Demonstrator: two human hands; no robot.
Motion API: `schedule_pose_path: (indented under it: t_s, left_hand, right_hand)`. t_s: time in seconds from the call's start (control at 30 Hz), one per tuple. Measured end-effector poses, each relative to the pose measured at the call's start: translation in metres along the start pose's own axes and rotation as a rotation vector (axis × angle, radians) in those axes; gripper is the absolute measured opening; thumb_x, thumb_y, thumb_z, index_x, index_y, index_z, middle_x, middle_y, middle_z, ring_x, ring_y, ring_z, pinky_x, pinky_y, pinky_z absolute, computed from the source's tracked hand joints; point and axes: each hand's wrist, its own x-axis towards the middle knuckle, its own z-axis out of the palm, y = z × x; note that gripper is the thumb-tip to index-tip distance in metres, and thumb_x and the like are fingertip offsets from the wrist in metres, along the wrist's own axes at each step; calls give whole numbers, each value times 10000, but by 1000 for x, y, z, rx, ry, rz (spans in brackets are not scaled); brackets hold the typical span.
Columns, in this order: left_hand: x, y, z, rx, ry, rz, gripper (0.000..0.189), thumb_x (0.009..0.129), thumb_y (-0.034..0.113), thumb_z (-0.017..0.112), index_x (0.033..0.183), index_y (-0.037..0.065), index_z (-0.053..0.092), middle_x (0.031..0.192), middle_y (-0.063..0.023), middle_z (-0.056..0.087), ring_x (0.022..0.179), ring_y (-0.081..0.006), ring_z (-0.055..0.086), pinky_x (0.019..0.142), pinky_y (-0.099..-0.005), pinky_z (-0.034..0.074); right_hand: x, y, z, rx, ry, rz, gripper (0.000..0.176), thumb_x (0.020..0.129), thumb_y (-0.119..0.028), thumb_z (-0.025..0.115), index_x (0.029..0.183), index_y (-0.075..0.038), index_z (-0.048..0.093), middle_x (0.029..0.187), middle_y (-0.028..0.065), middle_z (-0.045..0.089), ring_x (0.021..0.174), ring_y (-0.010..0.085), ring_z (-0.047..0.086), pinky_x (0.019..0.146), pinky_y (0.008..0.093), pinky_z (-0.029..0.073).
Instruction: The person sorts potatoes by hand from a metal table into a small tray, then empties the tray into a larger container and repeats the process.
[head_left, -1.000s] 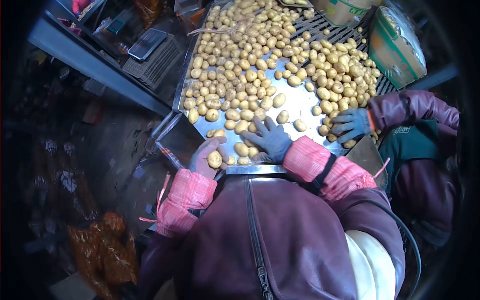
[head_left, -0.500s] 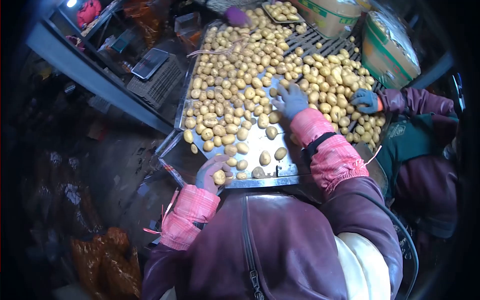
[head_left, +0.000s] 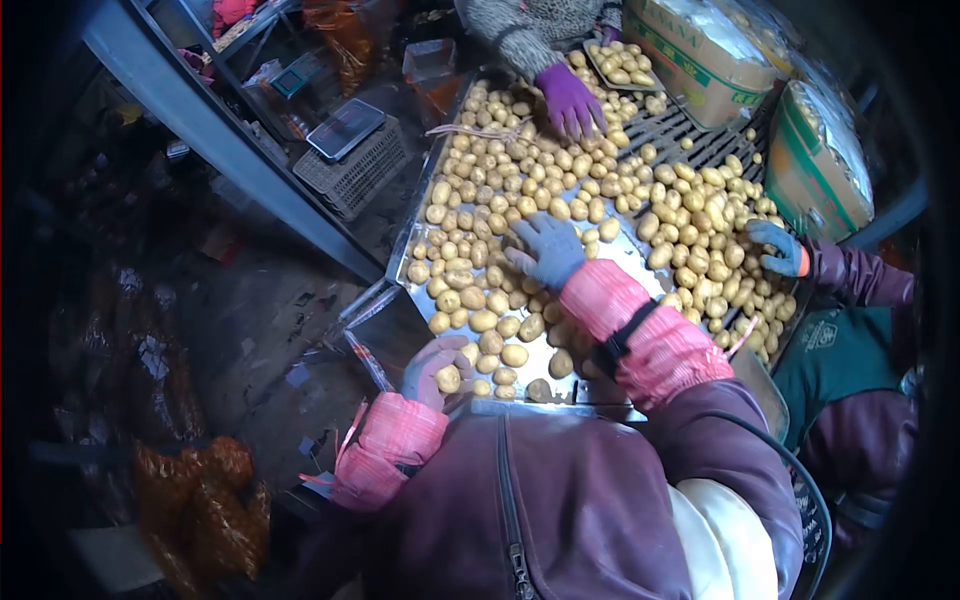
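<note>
My left hand (head_left: pixel 428 368), in a grey-pink glove, is curled round a potato (head_left: pixel 447 379) at the near left corner of the metal sorting table (head_left: pixel 628 240). Fingers apart, my right hand (head_left: pixel 550 252) in a grey-blue glove lies over loose potatoes (head_left: pixel 500 222) mid-table; its palm side is hidden. Many potatoes cover the metal sheet up to its far end, and several lie near the front edge between my two hands.
Potatoes are heaped on a slatted rack (head_left: pixel 690 135) at right, where a co-worker's blue-gloved hand (head_left: pixel 777 247) rests. A purple-gloved hand (head_left: pixel 570 102) reaches in from the far side, near a tray (head_left: pixel 598 62) of potatoes. Cardboard boxes (head_left: pixel 690 70) stand behind; a crate (head_left: pixel 355 175) is at left.
My right hand has moved left across the metal sheet, and potatoes have shifted toward the front edge. My left hand keeps its potato. The purple-gloved hand reaches further in; the view has shifted.
</note>
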Motion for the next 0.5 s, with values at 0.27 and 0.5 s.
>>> schedule_pose_path:
  t_s: [0.27,0.5]
  left_hand:
    - [24,2,-14,67,-21,117,346,885,181,521,1154,-24,596,877,-76,616,815,-188,613,707,-331,549]
    - [38,0,-23,43,100,94,259,898,213,530,975,-1,654,978,-112,623,896,-235,639,719,-352,569]
  right_hand:
    - [9,-28,42,-264,-354,-36,640,936,-574,414,1429,-168,449,1483,189,376,1387,481,272,1120,662,155]
    - [-20,-85,50,-53,-370,-230,577,948,-527,425,1396,-170,493,1414,156,493,1328,473,386,1102,639,221]
